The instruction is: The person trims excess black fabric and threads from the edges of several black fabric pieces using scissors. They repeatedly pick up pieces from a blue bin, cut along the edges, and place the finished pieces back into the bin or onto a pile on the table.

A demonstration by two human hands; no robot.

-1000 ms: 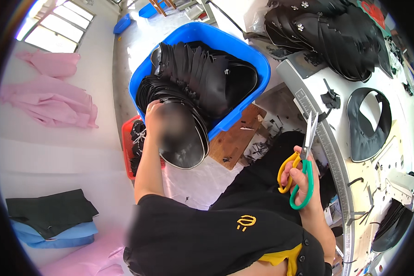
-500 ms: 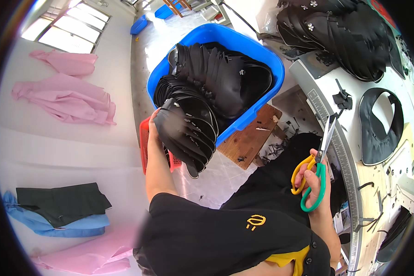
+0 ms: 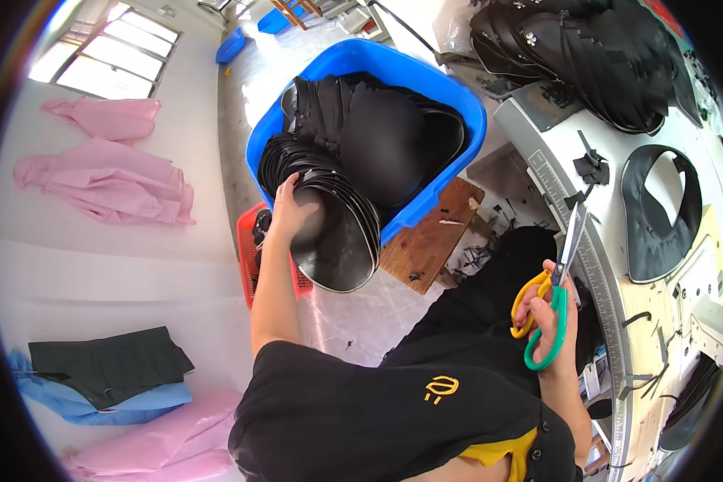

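Observation:
A blue tub point(image 3: 458, 173) holds black, glossy, collar-shaped pieces point(image 3: 386, 149) with pale edging. At its near left rim, a thick fanned stack of such pieces point(image 3: 341, 249) hangs over the edge. My left hand point(image 3: 293, 213) has its fingers round the left edge of that stack; the fingertips are partly hidden. In my right hand point(image 3: 550, 321) is a pair of scissors point(image 3: 561, 293) with one yellow and one green handle loop. My fingers are through the loops, and the blades point upward beside the worktable's edge.
The worktable point(image 3: 598, 217) on the right carries a ruler strip point(image 3: 574, 217), a single black collar point(image 3: 636, 233), black scraps point(image 3: 593, 167) and a big pile of black pieces point(image 3: 586, 60). Under the tub are a red basket point(image 3: 247, 257) and a wooden board point(image 3: 438, 241). Garments point(image 3: 104, 181) lie at left.
The pieces that my left hand held raised and fanned have come down flat against the stack at the tub's rim. My right hand and the scissors have hardly moved.

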